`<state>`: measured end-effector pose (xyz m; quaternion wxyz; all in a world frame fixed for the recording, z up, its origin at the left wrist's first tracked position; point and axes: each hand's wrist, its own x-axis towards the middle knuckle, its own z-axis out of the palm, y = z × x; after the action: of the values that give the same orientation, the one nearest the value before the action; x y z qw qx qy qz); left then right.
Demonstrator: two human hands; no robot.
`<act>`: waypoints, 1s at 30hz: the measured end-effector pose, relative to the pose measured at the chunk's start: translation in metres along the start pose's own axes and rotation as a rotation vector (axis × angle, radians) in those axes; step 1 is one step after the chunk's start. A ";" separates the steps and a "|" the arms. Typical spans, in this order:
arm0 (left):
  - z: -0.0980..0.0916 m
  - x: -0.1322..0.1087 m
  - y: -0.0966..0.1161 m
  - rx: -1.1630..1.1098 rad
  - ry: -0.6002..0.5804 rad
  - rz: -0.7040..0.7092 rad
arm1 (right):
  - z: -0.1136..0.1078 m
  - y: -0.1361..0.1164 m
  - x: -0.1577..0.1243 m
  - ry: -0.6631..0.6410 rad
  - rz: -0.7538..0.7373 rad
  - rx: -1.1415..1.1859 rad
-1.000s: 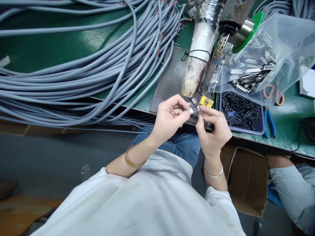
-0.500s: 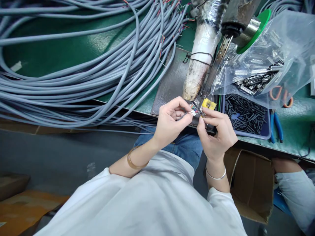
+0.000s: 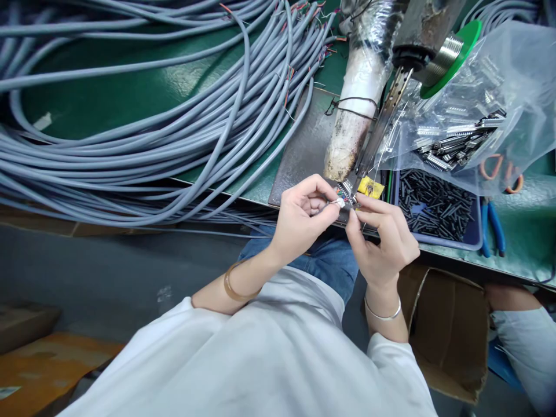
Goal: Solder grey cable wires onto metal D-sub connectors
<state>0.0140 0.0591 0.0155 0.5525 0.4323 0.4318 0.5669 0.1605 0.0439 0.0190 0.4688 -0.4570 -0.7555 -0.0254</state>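
My left hand (image 3: 304, 211) is closed in a pinch on a cable end, where a small white piece (image 3: 340, 202) and thin coloured wires stick out past the fingertips. Those wires lead to a small metal multi-pin connector (image 3: 346, 188) just beyond my fingers. My right hand (image 3: 384, 237) faces it from the other side, thumb and fingers pinched close to the connector; what they hold is too small to make out. The soldering iron (image 3: 376, 139) slants down from above, its tip right by the connector and wires.
Grey cables (image 3: 174, 156) with stripped ends cover the left bench. A wrapped white tube (image 3: 350, 121) stands beside the iron. To the right are a solder spool (image 3: 447, 58), a plastic bag (image 3: 516, 116) of connectors, a bin (image 3: 473, 246) of black sleeves and blue-handled pliers (image 3: 495, 229). Another person's sleeve (image 3: 527, 341) shows lower right.
Both hands stay nearly in place at the connector, the right fingertips shifting very slightly. The whole view has moved a little, so the bench things appear slightly lower and farther right.
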 end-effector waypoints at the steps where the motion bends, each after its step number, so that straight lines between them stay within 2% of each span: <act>1: -0.001 0.000 -0.001 -0.002 -0.010 -0.024 | 0.000 0.001 -0.001 -0.008 -0.009 0.007; 5: -0.004 -0.003 -0.004 0.004 -0.042 -0.098 | -0.003 0.001 -0.004 -0.029 0.076 0.079; 8: -0.004 -0.006 -0.003 -0.002 -0.084 -0.123 | -0.021 0.001 -0.007 0.010 0.181 0.115; 12: -0.005 -0.011 -0.001 -0.028 -0.076 -0.143 | -0.067 -0.005 -0.019 0.058 0.093 0.132; 15: -0.007 -0.014 -0.001 -0.052 -0.094 -0.152 | -0.095 -0.015 -0.026 -0.029 0.044 0.134; 17: -0.010 -0.016 -0.003 -0.052 -0.136 -0.144 | -0.100 -0.021 -0.026 -0.076 0.052 0.050; 19: -0.015 -0.020 -0.005 -0.049 -0.206 -0.126 | -0.095 -0.022 -0.022 0.010 0.069 -0.085; 21: -0.021 -0.025 -0.008 -0.051 -0.300 -0.125 | -0.087 -0.014 -0.015 0.012 0.138 -0.244; 23: -0.026 -0.029 -0.008 -0.051 -0.436 -0.172 | -0.083 0.006 -0.009 -0.068 0.288 -0.411; 25: -0.030 -0.032 -0.006 -0.030 -0.633 -0.239 | -0.085 0.032 -0.003 -0.173 0.351 -0.476; 30: -0.031 -0.031 0.013 -0.005 -1.209 -0.297 | -0.097 0.090 0.013 -0.399 0.331 -0.508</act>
<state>-0.0191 0.0271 0.0201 0.7734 0.6107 0.0967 0.1399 0.2898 0.0593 0.0478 0.1813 -0.6711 -0.7174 -0.0465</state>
